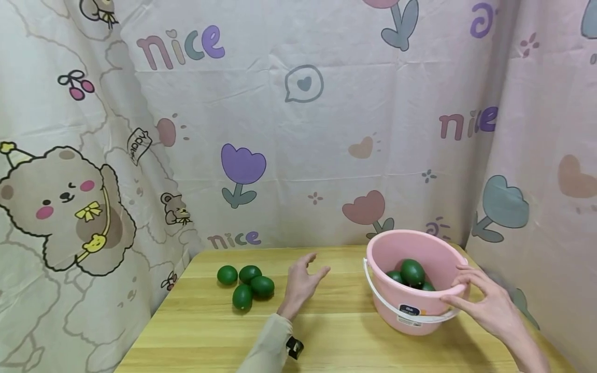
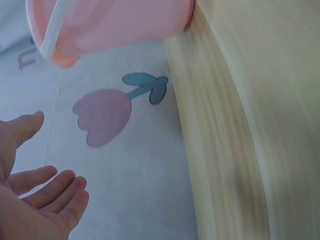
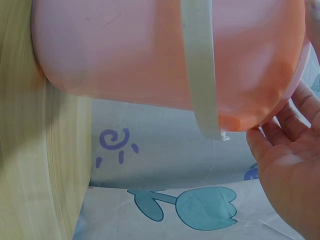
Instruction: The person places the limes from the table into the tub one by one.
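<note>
Pink bucket (image 1: 392, 291), wht handle (image 2: 56, 25), dk-grn fruit (image 1: 262, 286), tulip-print cloth (image 1: 298, 134)

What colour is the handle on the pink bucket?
White; the handle shows best in the head view.

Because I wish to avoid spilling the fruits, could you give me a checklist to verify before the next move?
1. Right hand grips the rim of the pink bucket: ok.
2. Left hand empty: ok, it touches no fruit.
3. White handle clear of the opening: ok, hanging on the near side.
4. Loose green fruits grouped on the table: ok, four.
5. Bucket standing fully flat: cannot tell, its far underside is hidden.
6. Count of fruits inside: cannot tell; three show, others may be hidden.
</note>
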A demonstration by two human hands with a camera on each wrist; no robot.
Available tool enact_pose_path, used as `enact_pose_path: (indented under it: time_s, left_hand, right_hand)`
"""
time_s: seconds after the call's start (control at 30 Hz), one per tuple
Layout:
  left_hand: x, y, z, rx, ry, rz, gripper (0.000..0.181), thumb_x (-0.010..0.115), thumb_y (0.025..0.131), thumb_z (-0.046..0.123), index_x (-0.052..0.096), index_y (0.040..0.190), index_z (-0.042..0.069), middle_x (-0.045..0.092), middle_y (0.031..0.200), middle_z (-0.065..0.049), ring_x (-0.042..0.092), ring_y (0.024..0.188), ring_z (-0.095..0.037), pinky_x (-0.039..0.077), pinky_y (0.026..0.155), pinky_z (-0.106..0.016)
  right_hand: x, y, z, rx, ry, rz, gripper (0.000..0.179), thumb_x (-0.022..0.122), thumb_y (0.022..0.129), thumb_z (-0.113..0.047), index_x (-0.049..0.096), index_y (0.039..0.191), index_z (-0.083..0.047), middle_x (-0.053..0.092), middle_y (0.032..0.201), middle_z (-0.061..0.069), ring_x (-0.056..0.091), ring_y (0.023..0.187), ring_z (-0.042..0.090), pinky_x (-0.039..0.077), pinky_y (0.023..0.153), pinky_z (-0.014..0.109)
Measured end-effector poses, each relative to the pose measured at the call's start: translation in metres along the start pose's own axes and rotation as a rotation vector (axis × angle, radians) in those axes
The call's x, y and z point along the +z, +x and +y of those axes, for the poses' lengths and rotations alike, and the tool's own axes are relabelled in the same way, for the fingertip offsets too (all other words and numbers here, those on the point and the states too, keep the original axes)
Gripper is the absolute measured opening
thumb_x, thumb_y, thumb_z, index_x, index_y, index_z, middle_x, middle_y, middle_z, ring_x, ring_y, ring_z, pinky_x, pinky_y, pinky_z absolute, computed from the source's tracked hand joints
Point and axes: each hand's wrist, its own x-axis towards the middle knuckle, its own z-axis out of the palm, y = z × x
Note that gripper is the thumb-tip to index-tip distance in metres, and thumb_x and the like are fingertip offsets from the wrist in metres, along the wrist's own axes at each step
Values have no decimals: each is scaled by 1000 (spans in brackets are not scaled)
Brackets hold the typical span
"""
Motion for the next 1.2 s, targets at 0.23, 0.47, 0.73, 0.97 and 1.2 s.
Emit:
enact_pose_path:
  time_s: [0.23,0.47,0.73,0.97,1.2]
  left_hand:
    - [-30,4,-20,-83,-48,105,48,75,87,25,63,126,1,65,125,-21,61,115,-40,50,98,-51]
    - [-54,14,-38,-160,-62,163,45,73,89,23,62,127,1,64,127,-21,60,118,-37,49,102,-47]
    - [-88,22,-61,-297,-136,202,51,70,91,30,59,133,3,62,130,-20,57,122,-37,47,103,-48]
    - [-109,23,-79,-352,-65,164,55,69,91,31,55,136,4,56,138,-21,52,128,-38,44,106,-48]
    - [-132,23,-94,-384,5,209,54,66,93,31,53,138,4,54,139,-21,49,129,-39,43,106,-50]
  right_hand:
    - [2,1,-2,-1,-3,-8,33,90,69,-26,66,92,-19,50,132,-22,25,114,-30,15,96,0]
    - [1,4,-4,-5,8,3,34,90,68,-24,66,91,-19,54,132,-12,27,114,-29,16,96,0]
    - [2,2,-3,7,-5,-14,32,89,69,-26,66,91,-19,54,132,-6,25,114,-30,16,97,2]
    - [0,1,-2,12,2,-9,32,89,70,-25,66,91,-19,52,131,-16,25,113,-30,17,99,3]
    - [1,0,-1,-11,22,7,32,90,67,-22,66,88,-19,50,127,-25,28,113,-29,16,94,-1]
